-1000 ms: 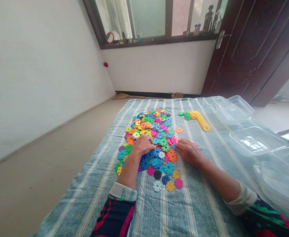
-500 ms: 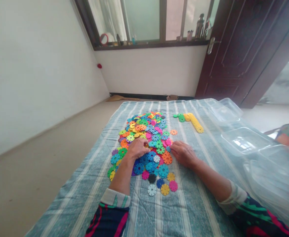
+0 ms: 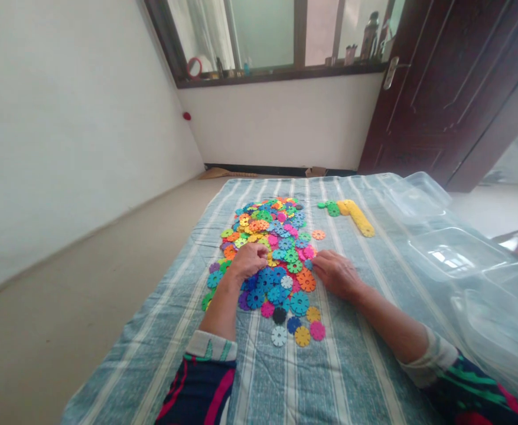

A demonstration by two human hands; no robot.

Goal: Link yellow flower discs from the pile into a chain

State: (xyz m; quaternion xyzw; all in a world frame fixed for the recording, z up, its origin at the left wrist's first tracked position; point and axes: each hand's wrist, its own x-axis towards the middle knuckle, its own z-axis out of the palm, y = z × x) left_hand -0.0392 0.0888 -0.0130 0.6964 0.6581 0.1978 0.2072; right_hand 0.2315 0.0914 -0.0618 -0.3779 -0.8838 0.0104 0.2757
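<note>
A heap of notched plastic discs (image 3: 265,277) in many colours lies spread on the striped cloth. Over its left middle is my left hand (image 3: 248,261), with thumb and fingers curled together; whatever is between them is hidden. My right hand (image 3: 336,273) rests at the heap's right edge, fingertips pressed together beside a small blue disc (image 3: 308,264) and pink ones. I cannot make out whether it grips a disc. Beyond that hand lies a joined piece of yellow discs (image 3: 360,219) with green discs (image 3: 333,208) at its left end.
Clear plastic containers (image 3: 445,254) stand along the table's right side. Several loose discs, among them a white one (image 3: 279,336), lie at the near end of the heap. A single orange disc (image 3: 318,235) lies right of it. The striped cloth (image 3: 161,319) covers the table.
The whole view has shifted slightly, so the scene sits a little further right. Both hands keep nearly the same places at the heap; the left fingers look more closed together.
</note>
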